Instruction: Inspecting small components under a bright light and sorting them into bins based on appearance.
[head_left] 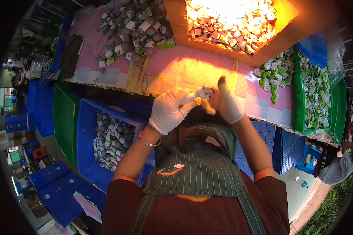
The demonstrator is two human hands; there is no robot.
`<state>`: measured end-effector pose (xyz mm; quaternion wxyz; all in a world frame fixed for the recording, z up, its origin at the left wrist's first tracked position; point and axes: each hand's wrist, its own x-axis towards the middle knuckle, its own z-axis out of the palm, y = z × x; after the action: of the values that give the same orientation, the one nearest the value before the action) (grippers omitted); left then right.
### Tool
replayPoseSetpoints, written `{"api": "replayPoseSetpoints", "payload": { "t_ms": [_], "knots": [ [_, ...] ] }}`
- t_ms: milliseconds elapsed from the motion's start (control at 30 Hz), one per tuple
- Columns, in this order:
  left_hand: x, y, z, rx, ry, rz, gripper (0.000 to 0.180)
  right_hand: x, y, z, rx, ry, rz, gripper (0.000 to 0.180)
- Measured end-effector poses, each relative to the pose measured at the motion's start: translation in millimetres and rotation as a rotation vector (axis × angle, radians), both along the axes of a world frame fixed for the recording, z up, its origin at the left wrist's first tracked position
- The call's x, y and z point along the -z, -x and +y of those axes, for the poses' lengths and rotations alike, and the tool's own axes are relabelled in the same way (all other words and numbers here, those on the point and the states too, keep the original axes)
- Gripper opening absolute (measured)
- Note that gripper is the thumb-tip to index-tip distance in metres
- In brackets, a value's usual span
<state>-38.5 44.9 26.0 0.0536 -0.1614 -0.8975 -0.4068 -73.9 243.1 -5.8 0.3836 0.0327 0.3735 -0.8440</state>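
My left hand point(168, 111), in a white glove with bare fingertips, is closed in a pinch at the front edge of the pink-topped table. Its fingers grip a small white piece with dark marks point(204, 92). Gloved the same way, my right hand point(230, 105) meets the piece from the right. One of its fingers points up, and the others curl in shadow against the piece, partly hidden. Beyond my hands, the table top point(168, 64) is brightly lit. A heap of small grey-and-white pieces with green-and-white tags point(139, 29) lies at the far left.
A cardboard box point(217, 49) of small white-and-dark pieces stands at the back. To the right, a green crate point(300, 92) holds green-and-white tags; more tags point(276, 70) lie beside it. Low at left, a blue crate point(86, 156) contains grey-and-white pieces. A person point(337, 168) is at the right.
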Motion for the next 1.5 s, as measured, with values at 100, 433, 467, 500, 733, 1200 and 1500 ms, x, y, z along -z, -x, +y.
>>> {"api": "replayPoseSetpoints", "payload": {
  "t_ms": [100,433,467,500,733,1200,1500],
  "knots": [
    [-5.4,1.0,-7.4,0.117,0.319,0.254,0.024,-21.7,8.1,11.0,-0.338,-0.340,-0.015,0.063],
    [-4.7,2.3,-12.7,0.123,-0.378,-0.890,0.029,-24.2,11.5,-0.4,-0.088,-0.983,1.702,0.014],
    [-5.0,-1.1,-14.3,0.131,-0.638,-1.086,0.033,-27.6,12.9,-3.3,-0.047,-0.911,1.768,0.011],
    [-4.8,-3.5,-14.5,0.142,-0.903,-1.275,0.038,-29.0,13.9,-4.4,-0.005,-0.844,1.832,0.008],
    [-10.8,0.5,-4.1,0.029,-0.834,-1.179,0.037,-18.2,19.0,-5.0,0.193,-0.868,1.851,0.021],
    [48.4,70.7,-20.5,-0.252,0.019,0.010,0.043,24.2,-1.0,13.6,0.522,-1.118,1.283,0.042],
    [25.5,112.2,-185.4,-0.746,0.267,0.429,0.022,53.8,-3.6,27.7,0.492,-1.066,1.090,0.038]
  ]
}}
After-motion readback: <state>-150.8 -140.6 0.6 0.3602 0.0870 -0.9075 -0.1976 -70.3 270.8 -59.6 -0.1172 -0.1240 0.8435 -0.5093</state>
